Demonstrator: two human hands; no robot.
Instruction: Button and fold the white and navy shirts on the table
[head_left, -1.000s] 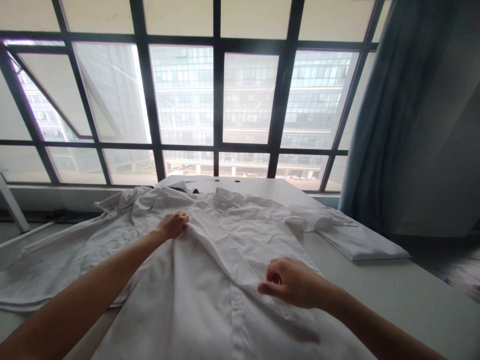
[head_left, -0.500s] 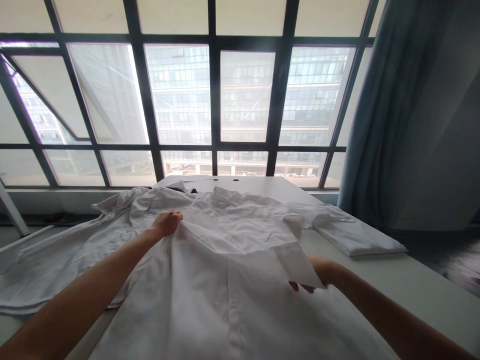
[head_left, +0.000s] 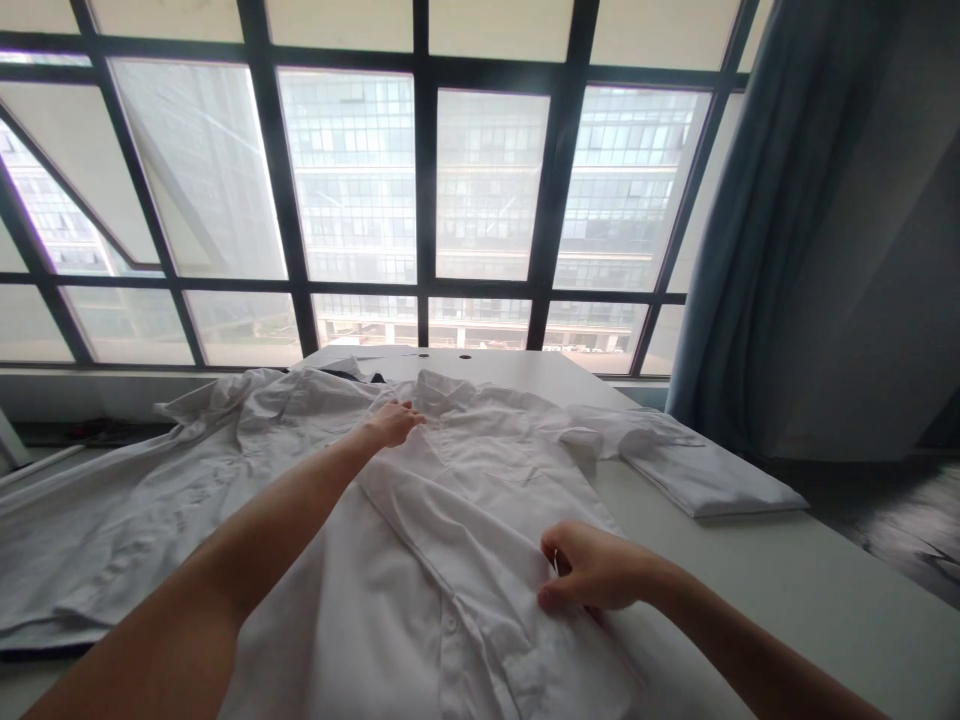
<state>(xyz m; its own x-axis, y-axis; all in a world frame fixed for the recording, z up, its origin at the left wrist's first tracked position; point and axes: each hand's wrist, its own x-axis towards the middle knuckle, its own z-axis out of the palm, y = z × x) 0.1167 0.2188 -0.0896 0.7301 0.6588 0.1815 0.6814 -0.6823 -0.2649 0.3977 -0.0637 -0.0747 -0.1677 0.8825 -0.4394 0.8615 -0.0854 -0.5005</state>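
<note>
Head view: left hand (head_left: 391,425) lies open, fingers extended and flat on the white button-front shirt (head_left: 457,520), just beside its collar (head_left: 442,392). Right hand (head_left: 592,570) is nearer the camera, fingers curled, with the fingertips (head_left: 550,597) touching the shirt's front edge just beside the button placket (head_left: 450,625). Cannot tell if any cloth is pinched there.

Shirt lies flat but rumpled between the hands and under both, its front facing up, collar beyond the left hand. Its lower part runs out of frame toward the camera.

Left of the shirt: more white cloth (head_left: 127,520) spread on the surface, overlapping it; cannot tell if it is a second garment. Right of the shirt: a folded white garment (head_left: 712,480) on the surface (head_left: 750,560), near a shirt sleeve (head_left: 637,430). Beyond the collar: a small dark item (head_left: 367,376), partly hidden. Further past the shirt: a large gridded window (head_left: 487,190), with a blue curtain (head_left: 739,250) to its right.
</note>
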